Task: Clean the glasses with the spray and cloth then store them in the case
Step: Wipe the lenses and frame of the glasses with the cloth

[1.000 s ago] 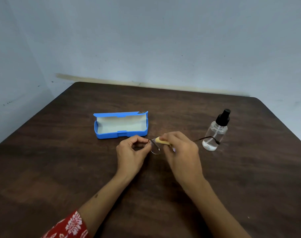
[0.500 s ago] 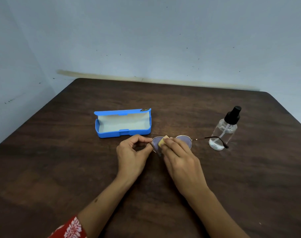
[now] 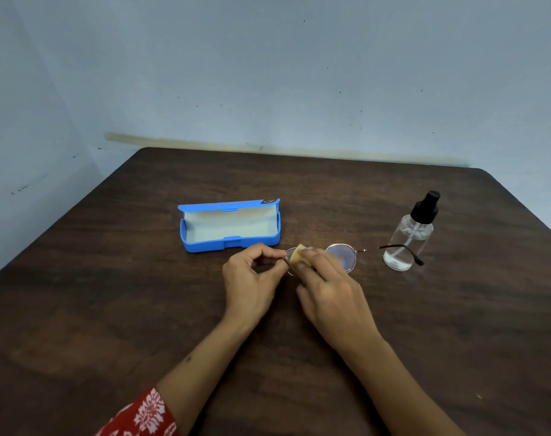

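Observation:
Thin-framed round glasses [image 3: 341,258] are held just above the dark wooden table [image 3: 142,309]. My left hand [image 3: 252,278] pinches the frame at its left end. My right hand [image 3: 327,291] presses a small yellow cloth [image 3: 297,256] onto the left lens, which it mostly hides. The right lens is in full view, and its temple reaches out in front of the spray bottle [image 3: 409,239], a clear one with a black nozzle. The blue case [image 3: 230,226] lies open behind my left hand, its pale lining bare.
A pale blue wall stands close behind the table's far edge and along its left side. My left arm has a red patterned sleeve [image 3: 138,416] at the bottom edge of the view.
The glasses have turned so both lenses face me. My right hand with the cloth shifted slightly on the left lens. The camera view has tilted a little.

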`<state>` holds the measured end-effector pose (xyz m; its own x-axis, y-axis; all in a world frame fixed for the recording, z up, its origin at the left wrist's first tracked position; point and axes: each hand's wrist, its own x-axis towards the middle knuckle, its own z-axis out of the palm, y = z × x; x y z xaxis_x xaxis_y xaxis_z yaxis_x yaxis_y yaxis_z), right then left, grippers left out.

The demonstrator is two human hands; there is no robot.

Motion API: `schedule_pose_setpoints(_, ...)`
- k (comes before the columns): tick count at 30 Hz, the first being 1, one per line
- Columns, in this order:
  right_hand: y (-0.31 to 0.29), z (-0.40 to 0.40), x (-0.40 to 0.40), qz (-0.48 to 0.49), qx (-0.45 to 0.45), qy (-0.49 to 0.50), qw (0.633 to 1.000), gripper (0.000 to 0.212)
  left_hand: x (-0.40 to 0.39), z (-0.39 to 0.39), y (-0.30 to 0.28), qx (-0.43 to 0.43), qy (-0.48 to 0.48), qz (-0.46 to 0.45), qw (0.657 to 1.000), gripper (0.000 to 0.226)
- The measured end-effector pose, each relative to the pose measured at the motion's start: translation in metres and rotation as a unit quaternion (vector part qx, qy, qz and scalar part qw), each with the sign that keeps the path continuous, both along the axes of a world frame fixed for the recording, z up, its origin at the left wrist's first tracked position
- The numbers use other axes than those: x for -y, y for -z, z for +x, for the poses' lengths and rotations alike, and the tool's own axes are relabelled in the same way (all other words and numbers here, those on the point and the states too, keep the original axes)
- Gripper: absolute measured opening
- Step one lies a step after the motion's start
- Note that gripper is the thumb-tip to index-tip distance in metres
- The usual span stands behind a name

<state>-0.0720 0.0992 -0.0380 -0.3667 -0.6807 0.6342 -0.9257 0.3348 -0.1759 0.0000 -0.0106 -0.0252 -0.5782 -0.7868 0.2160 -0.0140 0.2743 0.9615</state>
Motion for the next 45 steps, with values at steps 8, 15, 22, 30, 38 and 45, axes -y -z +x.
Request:
schedule_pose_setpoints(8,0.000,0.002,0.001,-0.012,-0.023,0.000,1.000,0.037,0.002,0.000,0.000,0.003,-0.005,-0.011,1.000,0.015)
schedule_pose_setpoints(15,-0.002,0.004,0.004,-0.007,-0.025,0.001,1.000,0.038,0.001,0.000,-0.001,0.004,-0.018,-0.006,1.000,0.020)
schedule_pose_setpoints(22,-0.004,0.004,0.002,0.015,-0.005,0.019,1.000,0.039,0.001,0.001,-0.002,0.015,-0.025,-0.014,0.999,0.013)
schedule_pose_setpoints(30,-0.004,0.001,0.004,0.028,0.005,0.035,0.999,0.040,0.001,-0.001,0.001,0.019,-0.022,-0.017,0.999,0.011)
schedule_pose_setpoints(38,-0.005,-0.002,0.004,0.033,0.011,0.057,0.998,0.039,0.002,-0.001,0.002,0.013,-0.011,-0.018,1.000,0.012)
schedule_pose_setpoints(45,-0.005,0.003,0.004,0.033,0.002,0.028,0.999,0.038,0.001,0.000,0.002,0.011,-0.008,-0.018,1.000,0.014)
